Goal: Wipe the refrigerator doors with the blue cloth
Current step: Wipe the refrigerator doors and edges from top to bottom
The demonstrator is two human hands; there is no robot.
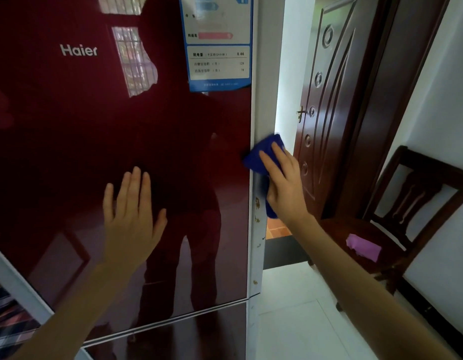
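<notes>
Lettering (79, 50) in white reads "Haier" on the glossy dark-red refrigerator door (69, 131), up and left of our left hand (133, 211), whose fingers lie flat and spread on it. A blue energy label (218, 48) shows 0.46. Under our right hand's (285, 183) straight fingers (268, 162), the folded deep-blue cloth (257, 154) wraps the door's right edge, its long axis near vertical and its top corner pointing up.
</notes>
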